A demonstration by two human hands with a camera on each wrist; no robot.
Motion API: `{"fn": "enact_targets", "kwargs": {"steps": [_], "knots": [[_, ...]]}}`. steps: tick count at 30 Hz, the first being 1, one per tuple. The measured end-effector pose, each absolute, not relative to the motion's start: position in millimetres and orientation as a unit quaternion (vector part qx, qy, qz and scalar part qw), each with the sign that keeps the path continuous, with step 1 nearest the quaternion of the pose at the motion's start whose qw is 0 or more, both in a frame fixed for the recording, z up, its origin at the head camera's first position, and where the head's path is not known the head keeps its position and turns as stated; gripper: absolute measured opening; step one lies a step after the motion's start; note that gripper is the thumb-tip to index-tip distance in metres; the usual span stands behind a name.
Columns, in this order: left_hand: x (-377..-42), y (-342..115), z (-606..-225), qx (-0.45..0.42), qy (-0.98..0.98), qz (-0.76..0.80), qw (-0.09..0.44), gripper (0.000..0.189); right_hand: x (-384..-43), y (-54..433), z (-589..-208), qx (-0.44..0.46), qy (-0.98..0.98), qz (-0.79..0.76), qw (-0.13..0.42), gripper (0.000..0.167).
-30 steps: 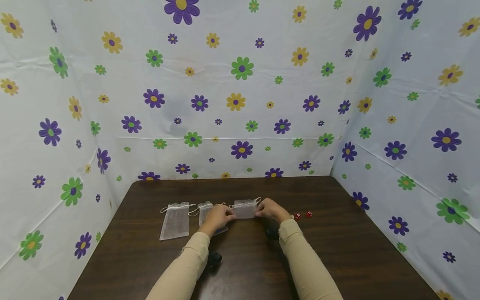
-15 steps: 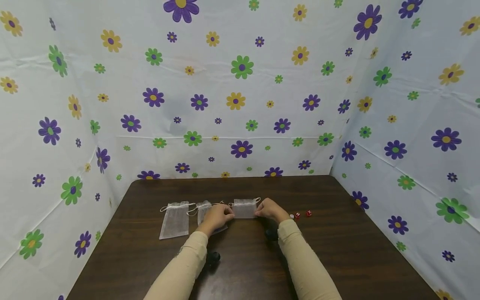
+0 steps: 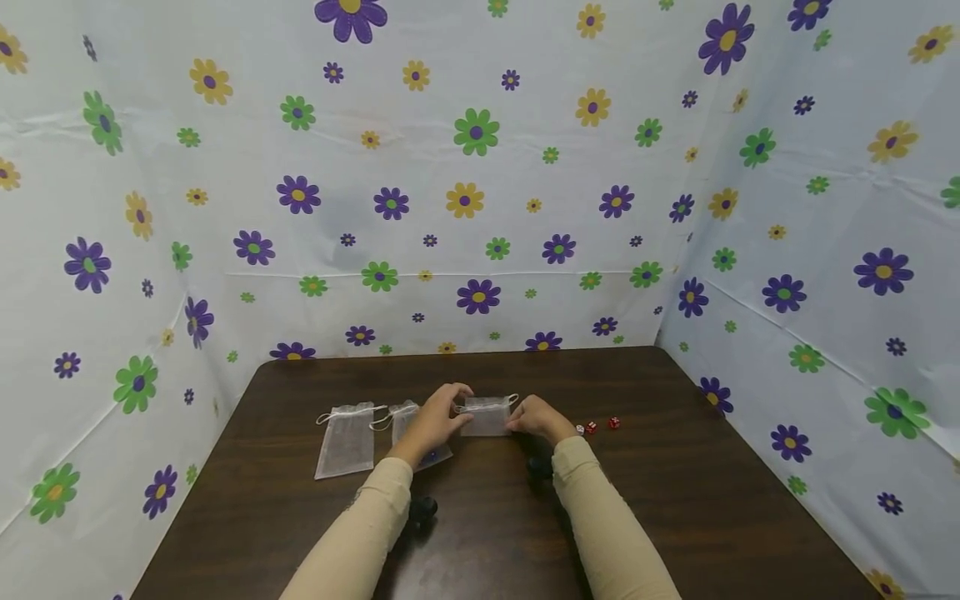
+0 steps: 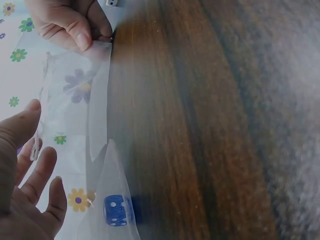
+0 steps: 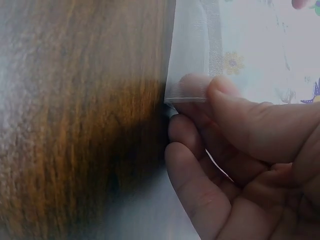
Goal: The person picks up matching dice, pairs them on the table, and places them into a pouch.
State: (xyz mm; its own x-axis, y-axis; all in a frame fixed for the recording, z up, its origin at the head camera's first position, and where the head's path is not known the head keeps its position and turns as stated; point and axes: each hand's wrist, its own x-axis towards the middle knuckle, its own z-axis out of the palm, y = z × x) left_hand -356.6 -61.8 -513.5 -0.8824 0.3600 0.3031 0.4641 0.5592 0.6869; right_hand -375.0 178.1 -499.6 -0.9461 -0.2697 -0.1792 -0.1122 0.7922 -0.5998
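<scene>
A sheer white drawstring pouch (image 3: 487,421) lies at the middle of the table, between both hands. My right hand (image 3: 542,419) pinches its lower right corner between thumb and fingers; the right wrist view shows the mesh edge (image 5: 187,75) in that pinch. At the pouch's left side, my left hand (image 3: 431,425) has its thumb and fingers spread apart, close to the drawstring loop (image 4: 35,150), holding nothing. Partly hidden beneath the left hand is a second pouch (image 3: 401,417); a blue die (image 4: 116,210) shows through its mesh in the left wrist view.
A third, flat pouch (image 3: 347,446) lies to the left. Right of the right hand are a white die (image 3: 580,430) and two red dice (image 3: 592,427) on the dark wooden table (image 3: 675,500). Flower-patterned sheets (image 3: 480,217) stand behind and at the sides.
My left hand has left the pouch's lower left corner, moved up towards its drawstring, and spread its fingers. The right hand keeps its pinch. The head view has shifted slightly.
</scene>
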Motion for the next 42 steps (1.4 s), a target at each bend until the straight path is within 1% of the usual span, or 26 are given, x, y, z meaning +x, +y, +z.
{"fn": "enact_targets", "kwargs": {"steps": [5, 13, 18, 24, 29, 34, 42], "knots": [[-358.3, -62.8, -515.2, -0.230, -0.879, -0.415, 0.040, 0.034, -374.2, 175.4, -499.2, -0.109, 0.938, -0.302, 0.129, 0.014], [-359.3, -65.3, -519.2, -0.229, -0.885, -0.403, 0.038, 0.017, -371.2, 174.0, -501.6, -0.110, 0.935, -0.312, 0.128, 0.014], [-359.4, -66.1, -520.6, -0.238, -0.888, -0.393, 0.028, 0.014, -371.3, 174.0, -503.0, -0.106, 0.934, -0.317, 0.129, 0.013], [-358.7, -67.3, -523.2, -0.256, -0.881, -0.397, 0.034, 0.008, -369.8, 174.9, -501.6, -0.103, 0.932, -0.322, 0.133, 0.012], [-358.8, -67.4, -522.8, -0.259, -0.869, -0.419, 0.036, 0.005, -369.0, 176.0, -499.7, -0.108, 0.931, -0.318, 0.143, 0.010], [-359.0, -66.7, -522.3, -0.267, -0.864, -0.424, 0.051, 0.006, -368.7, 175.6, -499.4, -0.117, 0.930, -0.313, 0.155, 0.008], [-357.7, -65.5, -523.3, -0.278, -0.867, -0.409, 0.064, 0.009, -368.6, 177.8, -497.1, -0.143, 0.929, -0.305, 0.152, 0.010]]}}
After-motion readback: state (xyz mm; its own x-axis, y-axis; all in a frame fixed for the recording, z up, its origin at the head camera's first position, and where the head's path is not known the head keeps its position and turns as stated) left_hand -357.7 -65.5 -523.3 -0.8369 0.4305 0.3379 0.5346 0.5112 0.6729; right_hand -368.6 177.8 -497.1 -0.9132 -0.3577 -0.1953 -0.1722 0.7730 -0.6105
